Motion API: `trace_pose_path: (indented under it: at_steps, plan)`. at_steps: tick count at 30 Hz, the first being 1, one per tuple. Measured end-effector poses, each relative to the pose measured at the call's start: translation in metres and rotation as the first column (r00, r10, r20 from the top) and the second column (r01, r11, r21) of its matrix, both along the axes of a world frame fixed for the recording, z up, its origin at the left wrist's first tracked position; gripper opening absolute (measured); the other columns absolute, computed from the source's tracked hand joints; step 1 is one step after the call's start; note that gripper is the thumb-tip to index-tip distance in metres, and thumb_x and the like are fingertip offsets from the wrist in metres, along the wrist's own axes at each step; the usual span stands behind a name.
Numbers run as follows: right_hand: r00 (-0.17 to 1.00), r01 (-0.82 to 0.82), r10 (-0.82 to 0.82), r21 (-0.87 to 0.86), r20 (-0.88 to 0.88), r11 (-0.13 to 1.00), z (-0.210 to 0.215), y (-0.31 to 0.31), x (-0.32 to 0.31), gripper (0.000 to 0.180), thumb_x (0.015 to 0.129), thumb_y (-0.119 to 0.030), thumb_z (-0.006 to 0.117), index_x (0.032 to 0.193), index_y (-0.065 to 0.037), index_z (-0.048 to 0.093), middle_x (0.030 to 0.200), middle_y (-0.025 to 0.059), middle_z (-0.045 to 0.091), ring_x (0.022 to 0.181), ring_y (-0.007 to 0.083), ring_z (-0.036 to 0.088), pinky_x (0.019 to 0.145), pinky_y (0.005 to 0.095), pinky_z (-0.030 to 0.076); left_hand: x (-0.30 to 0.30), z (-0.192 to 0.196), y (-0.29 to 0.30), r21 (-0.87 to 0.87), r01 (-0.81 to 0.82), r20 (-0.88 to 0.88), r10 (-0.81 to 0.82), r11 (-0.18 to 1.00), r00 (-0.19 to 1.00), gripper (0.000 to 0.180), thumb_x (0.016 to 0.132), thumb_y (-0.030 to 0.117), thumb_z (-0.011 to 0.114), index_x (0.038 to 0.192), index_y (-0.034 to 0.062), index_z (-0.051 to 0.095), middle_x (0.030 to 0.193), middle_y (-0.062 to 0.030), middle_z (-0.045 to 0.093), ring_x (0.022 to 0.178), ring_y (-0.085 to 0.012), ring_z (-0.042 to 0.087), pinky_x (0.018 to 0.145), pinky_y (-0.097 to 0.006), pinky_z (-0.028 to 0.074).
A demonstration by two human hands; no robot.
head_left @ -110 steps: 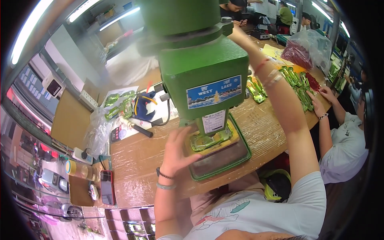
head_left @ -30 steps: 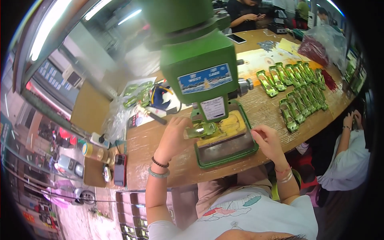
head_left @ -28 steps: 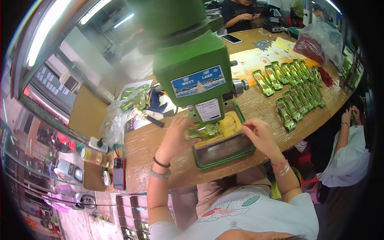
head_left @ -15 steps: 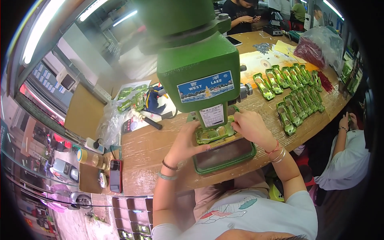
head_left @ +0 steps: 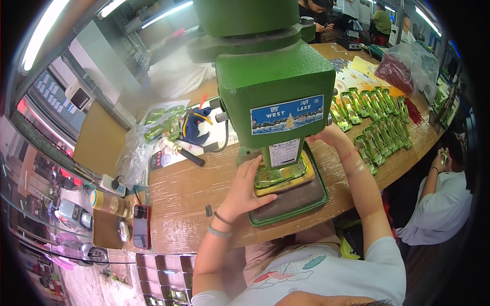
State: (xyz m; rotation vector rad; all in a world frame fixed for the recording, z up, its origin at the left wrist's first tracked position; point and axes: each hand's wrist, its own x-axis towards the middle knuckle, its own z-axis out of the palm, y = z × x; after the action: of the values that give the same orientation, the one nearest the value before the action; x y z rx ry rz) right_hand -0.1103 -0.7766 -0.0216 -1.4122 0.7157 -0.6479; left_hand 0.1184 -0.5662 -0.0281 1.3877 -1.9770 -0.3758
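Observation:
A green bench drill press (head_left: 275, 76) stands in front of me. On its base (head_left: 291, 210), a green metal shell shaped like a toy car body (head_left: 282, 176) sits on a yellow block (head_left: 286, 187). My left hand (head_left: 244, 193) is closed round the block's left side, thumb along the near edge and fingers by the shell. The drill's head hides part of the shell. My right hand (head_left: 328, 135) is raised beside the machine's right side, close to a dark knob (head_left: 329, 120). Its fingertips are partly hidden, so its grip does not show.
Rows of similar green shells (head_left: 383, 135) lie at the right, near a bag of dark red pieces (head_left: 398, 69). At the left are a black-handled tool (head_left: 186, 153), a phone (head_left: 142, 226) and a jar (head_left: 108, 202). Another person (head_left: 434, 191) sits at the right.
My right hand has left the shell and moved up and right to the machine's side. My left hand stays at the block. The view has shifted, so the machine appears further right.

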Motion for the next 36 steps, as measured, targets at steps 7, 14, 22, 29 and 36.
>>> trace_pose_path:
  at_steps: [7,14,22,29,36]
  plan:
    - [0.901,0.354,-0.236,-0.303,0.365,0.885,0.108,-0.050,0.060,0.031,0.085,-0.017,0.054,0.108,0.003,0.048,0.086,0.0106,0.058,0.073,0.0170,0.059,0.065,0.0282,0.051,0.003,-0.006,0.000,0.026,-0.049,-0.021,0.050,0.998,0.999,0.090,0.063,0.029,0.077,0.131,-0.0056,0.029,0.123,-0.0223,0.043,0.114,-0.0372,0.039,0.099,-0.041,0.032]
    - [0.740,0.386,0.125,-0.570,0.661,0.725,0.189,0.095,-0.007,0.037,0.095,-0.043,0.033,0.094,-0.008,0.046,0.060,0.0005,0.035,0.049,0.0116,0.040,0.056,0.0292,0.046,0.007,-0.007,0.002,0.017,-0.066,-0.033,0.067,0.998,0.997,0.091,0.063,0.029,0.077,0.131,-0.0060,0.028,0.122,-0.0224,0.043,0.114,-0.0372,0.039,0.099,-0.041,0.032]
    - [0.624,0.543,0.056,-0.484,0.779,0.686,0.153,0.130,-0.021,0.045,0.089,-0.058,0.032,0.087,-0.013,0.037,0.061,0.0017,0.037,0.053,0.0146,0.039,0.060,0.0333,0.043,0.002,-0.005,-0.002,0.016,-0.051,-0.039,0.051,0.999,0.998,0.091,0.062,0.027,0.078,0.130,-0.0061,0.029,0.120,-0.0226,0.044,0.113,-0.0370,0.040,0.098,-0.041,0.033]
    - [0.615,0.557,0.114,-0.532,0.780,0.638,0.142,0.138,-0.022,0.046,0.088,-0.061,0.033,0.087,-0.014,0.036,0.061,0.0018,0.038,0.051,0.0149,0.038,0.060,0.0359,0.042,0.003,-0.011,0.001,-0.010,-0.059,-0.055,0.058,0.998,0.997,0.087,0.061,0.027,0.078,0.128,-0.0061,0.032,0.119,-0.0222,0.045,0.111,-0.0369,0.041,0.097,-0.040,0.034]
    - [0.596,0.597,0.106,-0.528,0.796,0.605,0.135,0.144,-0.023,0.047,0.087,-0.062,0.033,0.086,-0.015,0.037,0.060,0.0020,0.038,0.051,0.0148,0.038,0.060,0.0362,0.041,0.004,-0.010,-0.001,-0.022,-0.048,-0.059,0.046,0.999,0.997,0.086,0.061,0.027,0.078,0.127,-0.0060,0.033,0.118,-0.0216,0.045,0.110,-0.0366,0.042,0.096,-0.040,0.034]
